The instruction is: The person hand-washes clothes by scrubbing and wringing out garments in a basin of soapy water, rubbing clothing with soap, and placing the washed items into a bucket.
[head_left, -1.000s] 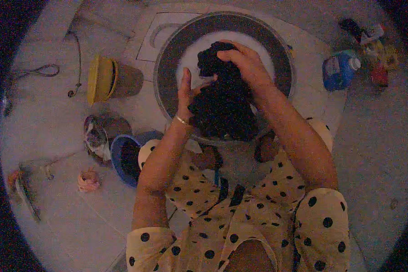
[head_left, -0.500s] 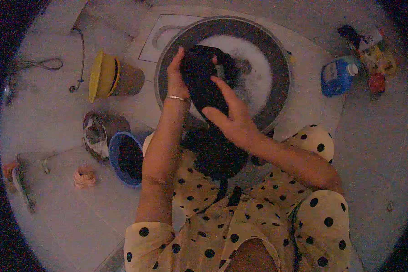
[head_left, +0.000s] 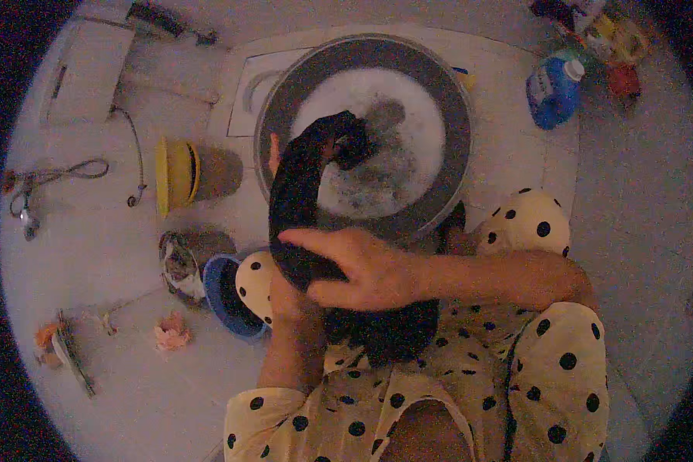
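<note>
Right hand [head_left: 368, 269] pinches one black cloth [head_left: 294, 189]; left hand [head_left: 275, 154] mostly covered, grip unclear; one round basin [head_left: 456, 146]

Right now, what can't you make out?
Head view:
Left hand: grip hidden by loose black cloth.
Round grey basin: bottom hidden by whitish foamy water.
Round blue bucket: contents shadowed, partly behind black-spotted cream fabric.
Multicoloured packages: blurred by dim grain, some cut off by top edge.
</note>
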The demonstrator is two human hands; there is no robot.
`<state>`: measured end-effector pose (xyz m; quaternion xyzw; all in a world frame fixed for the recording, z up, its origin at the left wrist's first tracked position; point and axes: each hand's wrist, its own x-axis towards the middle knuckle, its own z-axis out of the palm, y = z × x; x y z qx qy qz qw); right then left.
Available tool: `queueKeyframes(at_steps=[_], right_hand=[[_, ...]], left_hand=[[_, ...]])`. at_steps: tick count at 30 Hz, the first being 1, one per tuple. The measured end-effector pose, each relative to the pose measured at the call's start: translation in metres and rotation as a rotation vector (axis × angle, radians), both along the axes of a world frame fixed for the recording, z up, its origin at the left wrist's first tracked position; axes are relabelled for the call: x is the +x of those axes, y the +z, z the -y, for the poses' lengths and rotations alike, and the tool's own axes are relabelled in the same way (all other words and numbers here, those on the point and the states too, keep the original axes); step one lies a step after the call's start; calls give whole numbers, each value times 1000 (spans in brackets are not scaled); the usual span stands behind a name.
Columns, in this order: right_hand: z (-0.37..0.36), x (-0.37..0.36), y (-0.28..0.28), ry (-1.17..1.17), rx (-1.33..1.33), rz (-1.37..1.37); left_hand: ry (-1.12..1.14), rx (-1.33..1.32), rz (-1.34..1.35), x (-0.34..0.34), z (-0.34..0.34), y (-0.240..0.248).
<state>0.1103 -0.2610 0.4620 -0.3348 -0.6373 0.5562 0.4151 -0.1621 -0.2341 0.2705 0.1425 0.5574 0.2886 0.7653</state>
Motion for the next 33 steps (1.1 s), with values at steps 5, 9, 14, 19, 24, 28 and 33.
queueKeyframes(at_steps=[5,9,14,19,24,28,33], right_hand=[[7,7,-5,131,44,-212],[13,25,-1,231,5,-322],[17,21,-16,465,29,-226],[3,23,-42,459,-245,-186],[-18,15,-133,15,-663,-143],[-23,39,-148,-141,-865,-249],[-27,54,-219,-1,-943,-686]], left_hand=[[-48,-129,-198,-50,51,-45],[-159,-64,-265,-55,9,-50],[-312,210,-358,-39,-115,-31],[-505,492,-380,0,-231,42],[-638,709,-330,42,-223,114],[-629,808,-406,72,-195,174],[-794,1053,-395,111,-148,243]])
